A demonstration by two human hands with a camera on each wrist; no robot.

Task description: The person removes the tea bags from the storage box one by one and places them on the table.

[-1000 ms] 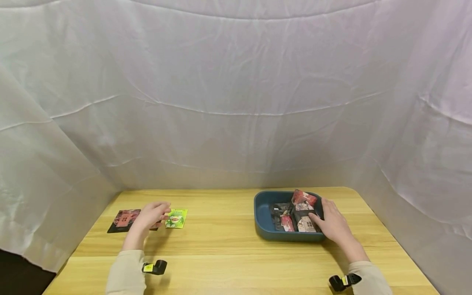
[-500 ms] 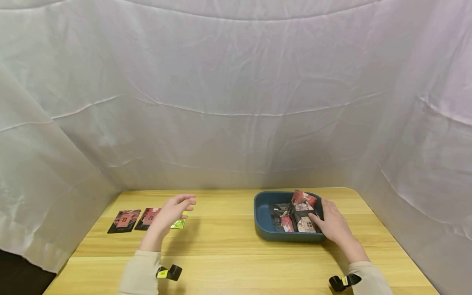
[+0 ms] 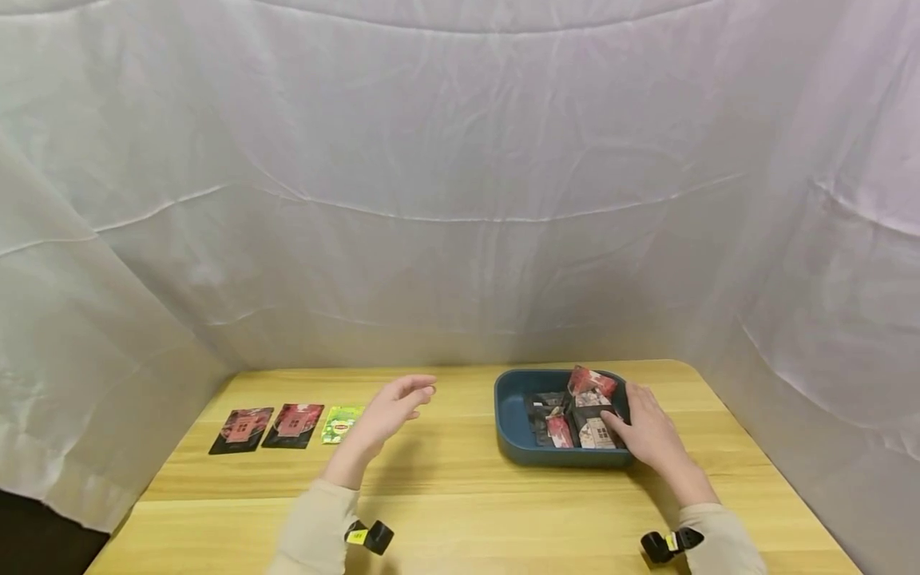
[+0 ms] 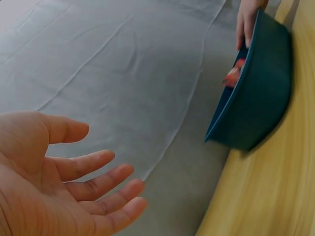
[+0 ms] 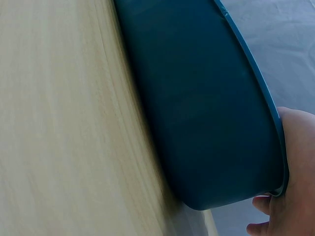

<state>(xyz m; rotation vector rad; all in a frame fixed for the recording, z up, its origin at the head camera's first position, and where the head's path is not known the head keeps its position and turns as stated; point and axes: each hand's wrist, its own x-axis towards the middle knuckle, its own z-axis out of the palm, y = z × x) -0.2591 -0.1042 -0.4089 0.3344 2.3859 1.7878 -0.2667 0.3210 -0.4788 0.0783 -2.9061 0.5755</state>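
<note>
The left hand [image 3: 388, 411] hangs above the counter [image 3: 474, 527], between a green sachet and a blue bin; its fingers are loosely extended and spread, the thumb apart from them. The right hand [image 3: 650, 431] grips the right end of the blue bin [image 3: 512, 411] at the rim, thumb on the inner side; whether the thumb touches the contents cannot be told.

The bin stands upright on the counter. Inside, toward its right half, lie overlapping sachets [image 3: 559, 431] in black, red and beige; one red sachet [image 3: 592, 382] leans up at the far rim. Left of the left hand, the green sachet [image 3: 339, 422] lies flat. Further left lie two red-and-black sachets [image 3: 292, 423], side by side. A pale curtain [image 3: 460, 200] hangs behind the counter.
</note>
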